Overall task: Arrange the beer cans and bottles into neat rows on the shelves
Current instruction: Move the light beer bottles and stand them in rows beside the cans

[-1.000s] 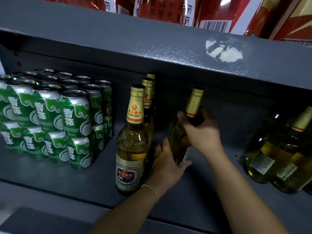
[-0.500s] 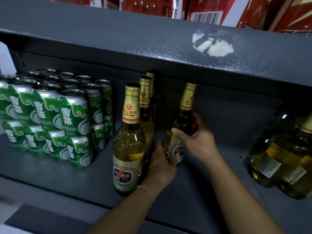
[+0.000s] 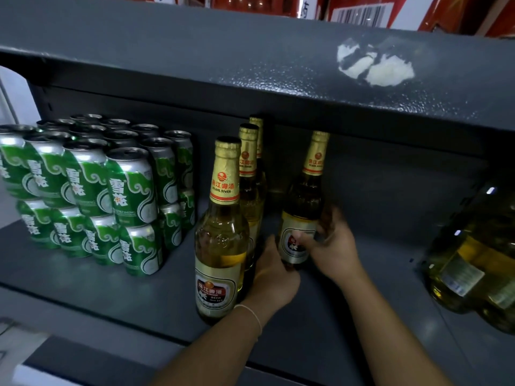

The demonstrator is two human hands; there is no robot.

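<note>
A row of three Pearl River beer bottles (image 3: 223, 218) with gold necks runs front to back at the middle of the grey shelf (image 3: 97, 288). To its right a fourth beer bottle (image 3: 305, 196) stands upright. My right hand (image 3: 334, 246) grips its lower body from the right, thumb across the label. My left hand (image 3: 274, 274) rests against its base on the left, between it and the row. Green beer cans (image 3: 131, 188), stacked two high in several rows, fill the shelf's left side.
The shelf above (image 3: 250, 73) hangs low over the bottle tops and carries red cartons (image 3: 362, 9). Several large clear bottles of yellow liquid (image 3: 479, 260) stand at the right. Bare shelf lies between them and the held bottle.
The held bottle went from tilted to upright and moved back on the shelf beside the row. My right hand slid from its neck to its lower body.
</note>
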